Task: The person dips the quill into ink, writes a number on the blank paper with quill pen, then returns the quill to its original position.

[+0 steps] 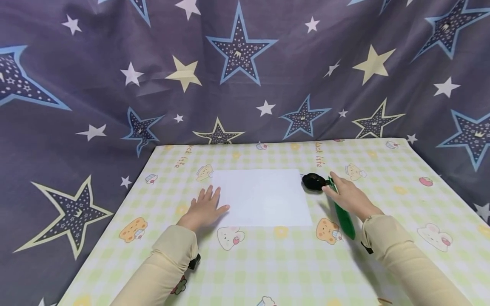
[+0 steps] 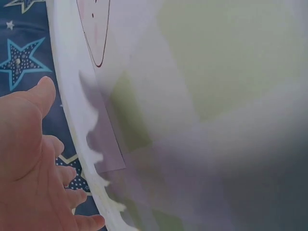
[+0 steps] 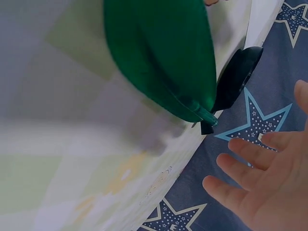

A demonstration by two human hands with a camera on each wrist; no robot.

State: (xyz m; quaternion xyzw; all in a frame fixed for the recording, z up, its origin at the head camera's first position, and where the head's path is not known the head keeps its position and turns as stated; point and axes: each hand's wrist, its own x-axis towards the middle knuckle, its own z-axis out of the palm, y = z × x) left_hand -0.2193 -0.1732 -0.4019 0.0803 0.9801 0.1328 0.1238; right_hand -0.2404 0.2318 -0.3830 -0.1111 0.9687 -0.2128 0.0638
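A white sheet of paper (image 1: 264, 197) lies flat in the middle of the table. My left hand (image 1: 204, 209) is at its left edge, fingers spread; in the left wrist view the hand (image 2: 33, 159) seems raised off the surface, its shadow falling across the paper (image 2: 108, 139). To the paper's right lies a long object with a rounded black head (image 1: 314, 182) and a green leaf-shaped part (image 1: 344, 219); its exact kind is unclear. My right hand (image 1: 350, 195) is over where the two parts meet. In the right wrist view its fingers are parted, apart from the green part (image 3: 163, 53).
A checked tablecloth (image 1: 264, 263) with cartoon animals, flowers and cupcakes covers the table. Behind and beside it hangs a dark cloth (image 1: 283, 89) printed with stars. Both sleeves (image 1: 176, 244) are pale, and a small black device (image 1: 194, 261) shows under the left wrist.
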